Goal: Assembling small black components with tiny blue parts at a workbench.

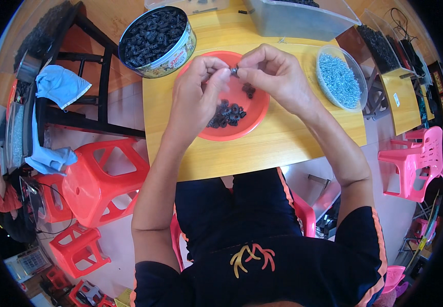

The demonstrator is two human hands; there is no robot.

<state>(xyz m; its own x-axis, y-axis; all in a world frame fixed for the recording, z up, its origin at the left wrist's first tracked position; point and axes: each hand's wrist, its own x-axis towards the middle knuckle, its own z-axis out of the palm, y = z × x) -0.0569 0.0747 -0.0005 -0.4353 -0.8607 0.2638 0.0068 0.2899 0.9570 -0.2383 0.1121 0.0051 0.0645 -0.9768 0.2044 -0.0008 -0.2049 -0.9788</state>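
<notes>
Both hands meet over a round red plastic dish (259, 115) on the table. The fingertips of my left hand (201, 84) and my right hand (272, 71) pinch a small dark part with a silvery bit (234, 70) between them. Most of it is covered by the fingers, so its exact kind does not show. Below the hands, a heap of small black ring-shaped plastic parts (226, 114) lies in the dish. A smaller cluster of dark brownish parts (248, 91) sits in the dish near my right hand.
Left of the dish stands a round tin (183, 53) full of black plastic parts. On the right is a clear round tub (363, 97) of shiny bluish coil-like pieces. A translucent bin (298, 23) stands at the back. Red stools (98, 189) and a pink chair (413, 161) flank the wooden table (283, 138).
</notes>
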